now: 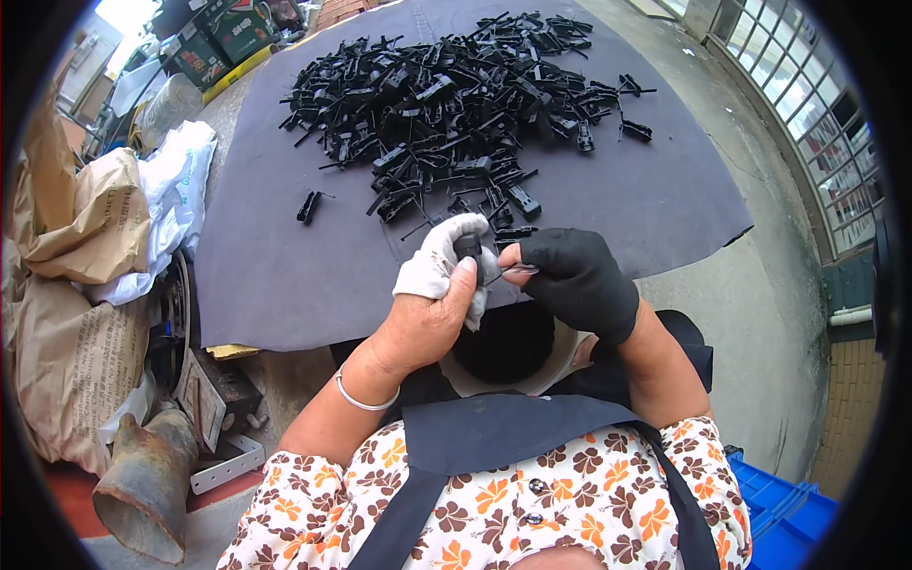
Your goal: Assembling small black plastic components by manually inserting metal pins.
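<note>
My left hand, in a white fingerless glove, is closed around a small black plastic part, its thumb pressed along the side. My right hand wears a black fingerless glove and pinches a thin shiny piece that reaches to the black part; its exact kind is too small to make out. A big heap of similar black plastic parts, many with thin stems, covers the far middle of the grey tabletop. Under my hands stands a pale bucket with a dark inside.
One loose black part lies left of the heap. Brown paper sacks, a white plastic bag and a rusty pipe crowd the left. A blue crate sits at the lower right, a barred window at the far right.
</note>
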A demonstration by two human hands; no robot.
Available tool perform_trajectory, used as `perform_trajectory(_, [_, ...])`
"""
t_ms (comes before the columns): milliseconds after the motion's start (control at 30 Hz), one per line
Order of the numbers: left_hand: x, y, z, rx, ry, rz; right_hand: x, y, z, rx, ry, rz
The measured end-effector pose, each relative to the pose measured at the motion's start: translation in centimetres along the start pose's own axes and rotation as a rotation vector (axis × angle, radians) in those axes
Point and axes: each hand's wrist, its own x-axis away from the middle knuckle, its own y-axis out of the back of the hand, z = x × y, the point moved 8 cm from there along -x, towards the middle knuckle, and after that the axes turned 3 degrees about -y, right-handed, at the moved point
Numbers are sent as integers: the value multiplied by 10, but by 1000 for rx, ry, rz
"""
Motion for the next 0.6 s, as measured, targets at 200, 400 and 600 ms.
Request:
perform_trajectory(200, [6, -18, -3, 181, 154, 119, -2, 0, -6, -336, -278, -56])
perform_trajectory(400, [2, -8, 3, -75, 33, 20, -1, -11, 0, -215, -203, 95])
perform_trajectory(600, [15, -14, -23, -600, -282, -85, 4, -28, -1, -161, -220, 116])
